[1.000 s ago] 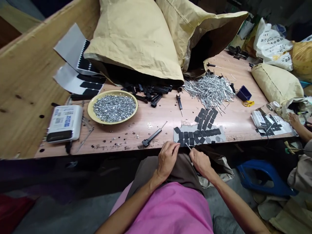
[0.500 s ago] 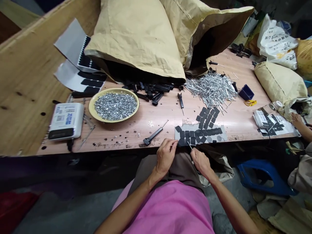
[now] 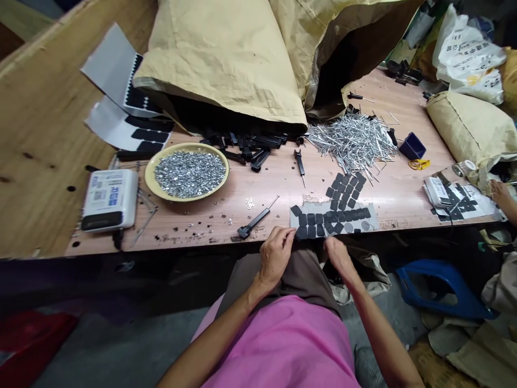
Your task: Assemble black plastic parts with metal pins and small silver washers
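My left hand (image 3: 276, 254) is at the table's near edge, fingers pinched together right beside a grey backing sheet (image 3: 374, 221) covered with several black adhesive pads (image 3: 323, 220). What the pinch holds is too small to name. My right hand (image 3: 338, 253) hovers just below the same sheet, fingers curled; nothing shows in them. A black-handled tool with a metal pin (image 3: 255, 219) lies on the table left of my left hand.
A yellow plate (image 3: 152, 170) holds small metal washers. A heap of metal pins (image 3: 353, 141), black handles (image 3: 250, 146) spilling from a big paper sack (image 3: 226, 59), a white device (image 3: 108, 198), a blue box (image 3: 412, 145). Another person's hand (image 3: 503, 195) at the right edge.
The thin pin that stuck up from my right hand no longer shows. Both hands have risen slightly toward the pad sheet.
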`<state>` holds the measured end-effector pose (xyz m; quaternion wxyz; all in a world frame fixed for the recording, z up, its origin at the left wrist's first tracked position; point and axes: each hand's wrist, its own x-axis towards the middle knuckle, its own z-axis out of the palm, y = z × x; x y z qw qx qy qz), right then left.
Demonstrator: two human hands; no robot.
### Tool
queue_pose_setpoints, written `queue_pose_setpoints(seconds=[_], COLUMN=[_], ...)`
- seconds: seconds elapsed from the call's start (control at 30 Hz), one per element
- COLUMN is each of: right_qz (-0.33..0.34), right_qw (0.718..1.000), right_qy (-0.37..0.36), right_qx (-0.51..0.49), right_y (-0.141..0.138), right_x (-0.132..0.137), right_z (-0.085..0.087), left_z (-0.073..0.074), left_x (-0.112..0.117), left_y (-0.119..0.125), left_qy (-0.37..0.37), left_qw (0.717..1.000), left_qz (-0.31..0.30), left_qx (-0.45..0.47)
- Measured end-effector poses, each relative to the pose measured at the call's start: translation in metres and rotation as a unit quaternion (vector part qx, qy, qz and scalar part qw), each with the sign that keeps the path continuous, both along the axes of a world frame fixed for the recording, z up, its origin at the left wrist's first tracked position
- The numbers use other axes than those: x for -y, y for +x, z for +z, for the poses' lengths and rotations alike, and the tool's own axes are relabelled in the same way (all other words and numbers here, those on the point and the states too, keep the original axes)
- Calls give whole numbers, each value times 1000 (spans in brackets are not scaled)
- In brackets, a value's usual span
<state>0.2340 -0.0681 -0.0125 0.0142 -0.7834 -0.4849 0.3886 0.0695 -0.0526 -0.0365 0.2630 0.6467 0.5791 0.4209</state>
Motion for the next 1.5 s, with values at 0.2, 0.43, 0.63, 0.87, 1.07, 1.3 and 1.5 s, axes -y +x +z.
queue_pose_setpoints(seconds=[0.2, 0.43, 0.63, 0.87, 1.07, 1.3, 1.5], right_qz=[47, 170, 238, 271, 289, 205, 185], right_qw=[998, 977, 933, 921, 933, 956, 964], right_qy=[-29, -50, -22, -36, -28, -52, -30], right_qx=[18, 117, 269, 276, 213, 205, 187], right_y=[0, -12, -19, -24, -23, -6, 0], right_x=[1, -3, -15, 7, 16, 22, 31], right_z=[6, 33, 41, 33, 23, 23, 27], left_z=[0, -1, 0, 1, 9, 12, 8], left_x=[-2, -5, -7, -13, -31, -57, -69], left_y=[1, -1, -2, -6, -18, -27, -23], left_qy=[18, 38, 43, 63, 88, -20, -82], left_qw=[1000, 999, 999, 997, 986, 955, 940], left_qz=[2, 10, 23, 31, 72, 91, 61], left_qx=[-2, -9, 1, -19, -123, -280, -327])
